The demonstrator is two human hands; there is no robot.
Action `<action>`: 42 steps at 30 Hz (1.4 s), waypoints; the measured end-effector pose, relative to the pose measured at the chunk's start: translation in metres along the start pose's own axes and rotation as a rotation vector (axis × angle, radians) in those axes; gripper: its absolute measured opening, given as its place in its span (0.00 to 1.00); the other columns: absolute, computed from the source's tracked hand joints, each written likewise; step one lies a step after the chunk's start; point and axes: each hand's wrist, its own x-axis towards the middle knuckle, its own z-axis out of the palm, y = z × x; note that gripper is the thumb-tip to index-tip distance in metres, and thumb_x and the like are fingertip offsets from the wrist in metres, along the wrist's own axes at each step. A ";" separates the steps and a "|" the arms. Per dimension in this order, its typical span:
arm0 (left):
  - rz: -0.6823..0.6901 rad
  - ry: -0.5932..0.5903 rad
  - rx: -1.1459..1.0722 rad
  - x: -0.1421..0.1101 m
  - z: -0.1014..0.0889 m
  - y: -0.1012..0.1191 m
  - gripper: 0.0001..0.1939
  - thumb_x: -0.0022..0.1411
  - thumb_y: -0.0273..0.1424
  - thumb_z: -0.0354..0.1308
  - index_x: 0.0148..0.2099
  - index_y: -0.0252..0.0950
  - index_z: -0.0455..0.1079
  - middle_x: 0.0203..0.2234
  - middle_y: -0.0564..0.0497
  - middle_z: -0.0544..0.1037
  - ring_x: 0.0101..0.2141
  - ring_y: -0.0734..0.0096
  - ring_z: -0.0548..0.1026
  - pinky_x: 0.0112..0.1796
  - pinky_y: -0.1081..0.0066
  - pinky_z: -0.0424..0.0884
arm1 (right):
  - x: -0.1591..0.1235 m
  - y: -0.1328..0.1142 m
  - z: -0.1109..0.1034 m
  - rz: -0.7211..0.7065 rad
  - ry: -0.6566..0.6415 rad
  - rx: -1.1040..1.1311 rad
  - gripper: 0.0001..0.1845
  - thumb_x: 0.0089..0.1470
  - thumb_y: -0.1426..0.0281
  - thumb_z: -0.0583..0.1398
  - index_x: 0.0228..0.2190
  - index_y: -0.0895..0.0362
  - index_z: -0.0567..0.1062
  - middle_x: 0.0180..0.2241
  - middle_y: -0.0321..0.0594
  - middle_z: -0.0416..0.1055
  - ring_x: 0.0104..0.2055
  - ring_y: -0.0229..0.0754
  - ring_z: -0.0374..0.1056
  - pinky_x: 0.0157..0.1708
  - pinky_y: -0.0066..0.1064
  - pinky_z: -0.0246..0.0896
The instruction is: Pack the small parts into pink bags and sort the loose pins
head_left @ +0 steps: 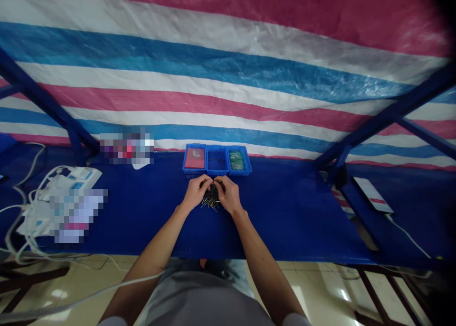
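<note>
Both my hands meet above a pile of thin screws or nails, dark and brassy, on the blue table just in front of three joined blue bins. My left hand is closed, thumb and fingertips pinched together at the pile's far left. Opposite it, my right hand is also closed in a pinch, its fingertips almost touching the left ones. What sits between the fingertips is too small to make out. The middle bin holds a few small dark pieces.
A red item lies in the left bin, greenish packets in the right bin. Power strips with tangled white cables occupy the table's left side. A charging phone rests at right. Blue frame bars and a striped sheet stand behind.
</note>
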 end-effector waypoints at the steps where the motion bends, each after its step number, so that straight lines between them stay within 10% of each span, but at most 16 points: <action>1: -0.002 0.000 -0.001 0.000 0.000 0.000 0.15 0.70 0.37 0.51 0.34 0.35 0.71 0.23 0.55 0.73 0.27 0.73 0.71 0.34 0.73 0.64 | 0.000 0.000 0.000 -0.002 -0.001 -0.001 0.11 0.66 0.66 0.54 0.42 0.54 0.75 0.36 0.42 0.75 0.37 0.43 0.71 0.39 0.32 0.65; 42: -0.004 0.018 0.022 0.000 0.000 0.002 0.15 0.69 0.38 0.52 0.34 0.36 0.72 0.23 0.54 0.74 0.27 0.73 0.71 0.34 0.73 0.65 | 0.000 -0.001 -0.001 0.012 0.026 -0.067 0.12 0.67 0.65 0.53 0.38 0.53 0.75 0.35 0.41 0.74 0.35 0.42 0.71 0.38 0.31 0.63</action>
